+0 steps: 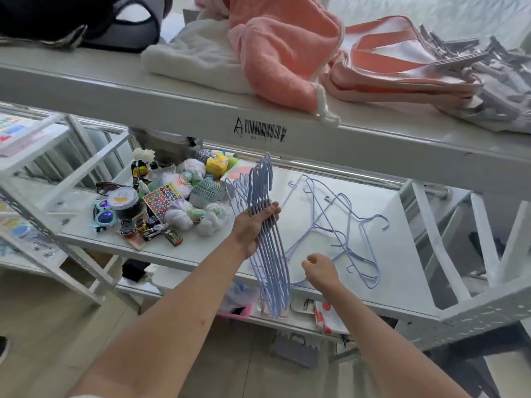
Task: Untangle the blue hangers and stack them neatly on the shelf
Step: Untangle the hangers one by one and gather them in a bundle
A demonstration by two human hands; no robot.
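Two bare forearms reach up from the bottom of the frame toward a white metal shelf [201, 254]. At the centre, the left hand [253, 228] grips a bundle of blue hangers [267, 248], its fingers curled around their middle so the bundle stands nearly upright, hooks pointing up toward the shelf above and lower ends hanging past the shelf's front edge. Just right of it and slightly lower, the right hand [319, 270] is loosely curled, with the thumb and fingertips drawn together; whether it pinches a hanger wire cannot be told. Beyond the right hand, in the centre right of the frame, a tangle of loose blue hangers [339, 225] lies flat on the shelf surface, their wires crossing and hooks pointing in different directions. On the left part of the same shelf sits a heap of small goods: sunglasses [102, 215], a round tub with a pale lid [124, 200], a sheet of colourful stickers [162, 196], toy cars [149, 229] and white mesh sponges [186, 215]. Across the upper part of the frame runs a higher shelf with a barcode label [260, 130] on its front edge. On it lie a pink towel [281, 50], a white towel [192, 58] and pink-and-white folded cloth [402, 67].
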